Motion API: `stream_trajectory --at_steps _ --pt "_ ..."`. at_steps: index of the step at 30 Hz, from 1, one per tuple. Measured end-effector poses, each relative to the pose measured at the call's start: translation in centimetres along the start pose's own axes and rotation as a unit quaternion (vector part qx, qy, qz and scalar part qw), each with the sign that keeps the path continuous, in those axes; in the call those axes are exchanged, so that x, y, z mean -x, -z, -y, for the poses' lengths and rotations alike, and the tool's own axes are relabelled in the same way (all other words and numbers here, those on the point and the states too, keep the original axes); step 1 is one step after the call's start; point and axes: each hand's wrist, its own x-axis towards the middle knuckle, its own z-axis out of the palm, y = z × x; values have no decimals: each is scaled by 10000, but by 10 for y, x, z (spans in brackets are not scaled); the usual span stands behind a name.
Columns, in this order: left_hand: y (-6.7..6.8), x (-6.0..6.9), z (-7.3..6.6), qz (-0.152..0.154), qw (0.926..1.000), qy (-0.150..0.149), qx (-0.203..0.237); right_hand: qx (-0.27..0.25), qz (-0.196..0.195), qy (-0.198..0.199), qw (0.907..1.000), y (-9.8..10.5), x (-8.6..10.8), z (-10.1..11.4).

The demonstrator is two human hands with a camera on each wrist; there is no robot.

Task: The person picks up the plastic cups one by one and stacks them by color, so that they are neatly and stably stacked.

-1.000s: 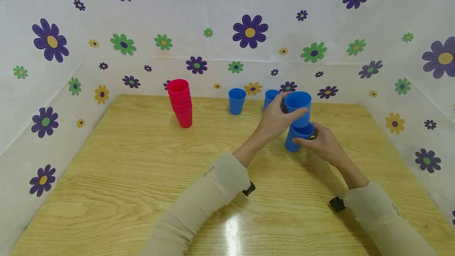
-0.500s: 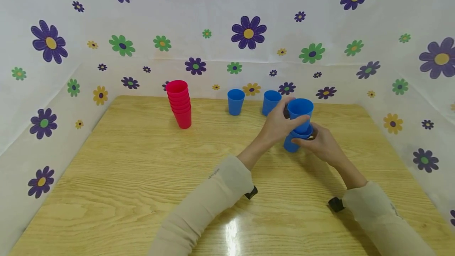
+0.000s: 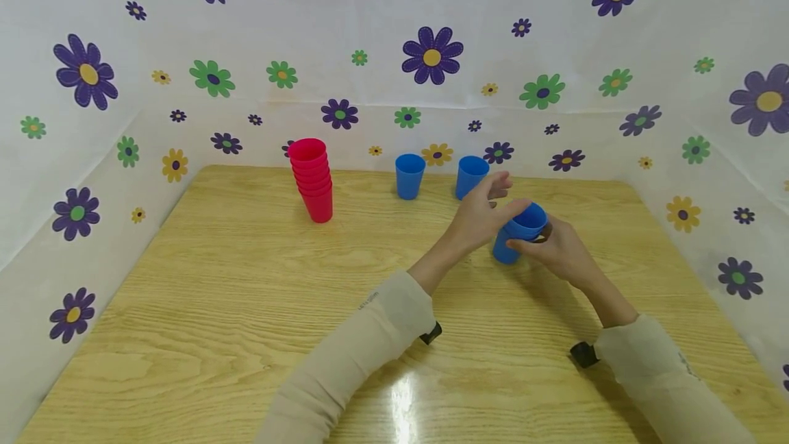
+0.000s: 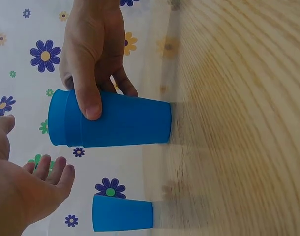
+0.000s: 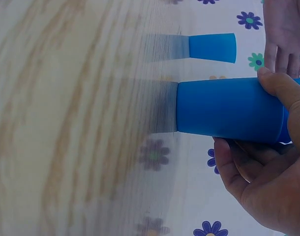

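Note:
A short stack of nested blue cups (image 3: 507, 251) stands upright on the table, right of centre. My right hand (image 3: 557, 249) grips it from the right, thumb on the near side just below the rims. In the left wrist view the stacked rims of the blue cups (image 4: 120, 120) show close together. Beside the stack my left hand (image 3: 477, 218) is off the cups, its fingers (image 4: 56, 172) spread and loosely bent with nothing between them. Its thumb lies near the top rim; the head view does not show whether it touches.
Two single blue cups stand upright at the back, one at the middle (image 3: 409, 177) and one behind my left hand (image 3: 472, 177). Further left rises a tall stack of nested red cups (image 3: 316, 190). A flower-patterned cloth (image 3: 370, 12) hangs behind the wooden table (image 3: 246, 314).
The blue cup in my left hand has gone down into the stack that my right hand holds. My left fingers have then opened and let go of it. The right hand has stayed put.

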Motion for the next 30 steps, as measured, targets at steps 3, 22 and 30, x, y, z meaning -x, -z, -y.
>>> stream_trajectory --at_steps 3,22,30 --pt "3 -1 2 -94 10000 -14 -16 25 5 -106 9999 1 0 1" --pt "38 -9 17 -502 9986 62 -129 128 -91 -28 9999 0 0 0" --pt "75 -11 27 -1079 9941 112 -62 215 -60 -128 9997 0 1 3"
